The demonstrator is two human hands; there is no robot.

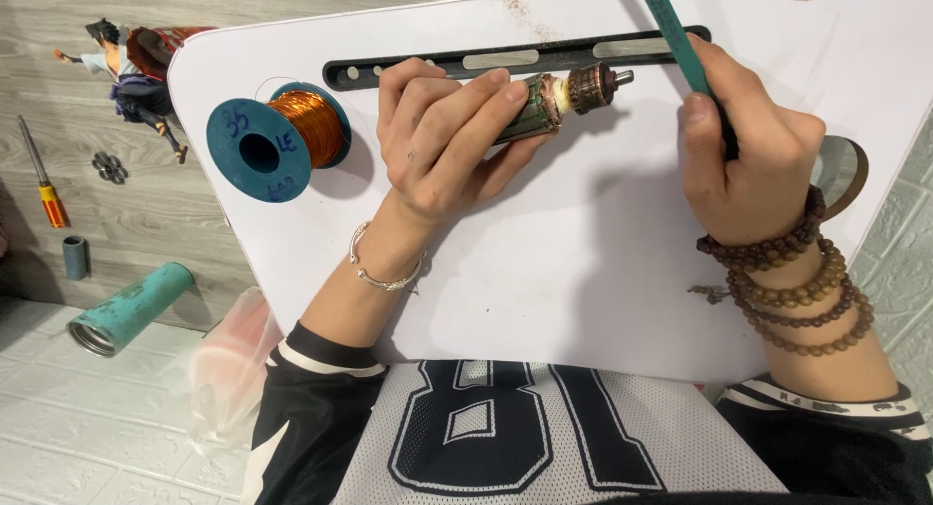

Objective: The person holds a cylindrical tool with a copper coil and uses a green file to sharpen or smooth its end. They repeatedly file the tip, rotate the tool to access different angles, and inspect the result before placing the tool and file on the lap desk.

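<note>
My left hand (442,136) grips a small motor armature (564,95) lying on its side on a white lap table (583,272); its copper commutator and steel shaft point right. My right hand (748,155), with bead bracelets on the wrist, holds a long teal flat file (675,29) that rises toward the top edge, a little right of the armature's shaft end. A teal spool of copper wire (277,140) lies on the table to the left of my left hand.
A dark slotted strip (505,60) runs along the table's far side. On the floor at left lie a teal metal tube (126,309), a small grey sleeve (75,257), an orange-handled screwdriver (41,174) and a small figurine (131,82). A clear plastic bag (228,364) sits beside my left arm.
</note>
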